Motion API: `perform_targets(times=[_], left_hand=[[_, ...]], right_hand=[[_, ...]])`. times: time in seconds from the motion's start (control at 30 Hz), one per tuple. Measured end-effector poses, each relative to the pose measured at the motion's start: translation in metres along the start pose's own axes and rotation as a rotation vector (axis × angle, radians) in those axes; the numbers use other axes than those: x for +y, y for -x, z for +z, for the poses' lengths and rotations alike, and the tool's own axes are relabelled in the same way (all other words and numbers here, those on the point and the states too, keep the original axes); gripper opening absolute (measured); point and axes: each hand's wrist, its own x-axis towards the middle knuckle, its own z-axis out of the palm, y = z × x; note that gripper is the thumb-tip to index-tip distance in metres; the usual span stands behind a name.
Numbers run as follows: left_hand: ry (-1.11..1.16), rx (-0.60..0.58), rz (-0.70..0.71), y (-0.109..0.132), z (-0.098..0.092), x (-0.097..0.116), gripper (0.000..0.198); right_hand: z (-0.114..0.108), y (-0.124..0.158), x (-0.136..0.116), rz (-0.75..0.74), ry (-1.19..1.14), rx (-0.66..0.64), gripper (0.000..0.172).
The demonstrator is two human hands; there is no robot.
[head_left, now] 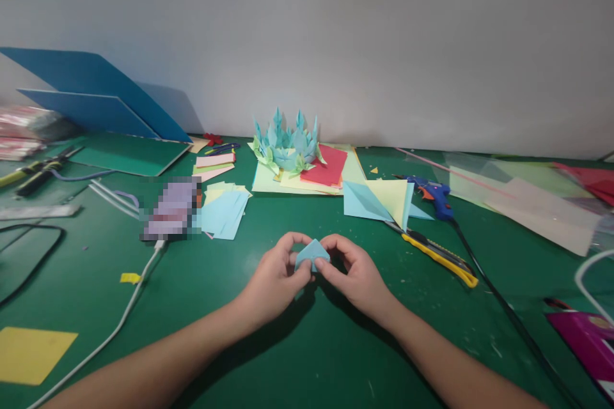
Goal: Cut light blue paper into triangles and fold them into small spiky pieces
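Observation:
Between my two hands, a small folded piece of light blue paper (313,252) is held up over the green table, its peak pointing away from me. My left hand (279,273) pinches its left side, thumb on the near face and fingers behind. On the right side, my right hand (354,270) grips it in the same way with the thumb pressed on the paper. Beyond the hands stands a ring of folded light blue and pale green paper pieces (286,144), resting on coloured sheets. The fingertips behind the paper are partly hidden.
Blue paper slips (226,212) lie left of centre beside a blurred phone (173,208) on a white cable. To the right are folded sheets (377,199), a yellow box cutter (439,259) and a blue glue gun (434,195) with a black cord. Blue boards (96,108) lean at the back left.

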Motion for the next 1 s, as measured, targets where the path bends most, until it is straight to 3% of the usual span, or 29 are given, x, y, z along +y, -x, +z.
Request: perform_targets(times=[0.4, 0.7, 0.87, 1.0], left_hand=[[-0.107, 0.0, 0.05, -0.0004, -0.0011, 0.0027, 0.015], [0.014, 0.031, 0.043, -0.002, -0.0009, 0.0052, 0.019], [0.039, 0.039, 0.025, -0.002, -0.0009, 0.0067, 0.022], [0.022, 0.094, 0.041, -0.0035, -0.0019, 0.0084, 0.017]], right_hand=[[-0.0016, -0.0011, 0.0001, -0.074, -0.024, 0.017, 0.012], [-0.0072, -0.0037, -0.0012, 0.114, -0.15, 0.095, 0.047], [-0.0074, -0.0048, -0.0007, 0.035, -0.084, 0.096, 0.021], [-0.0072, -0.0036, -0.0034, -0.035, -0.092, 0.065, 0.019]])
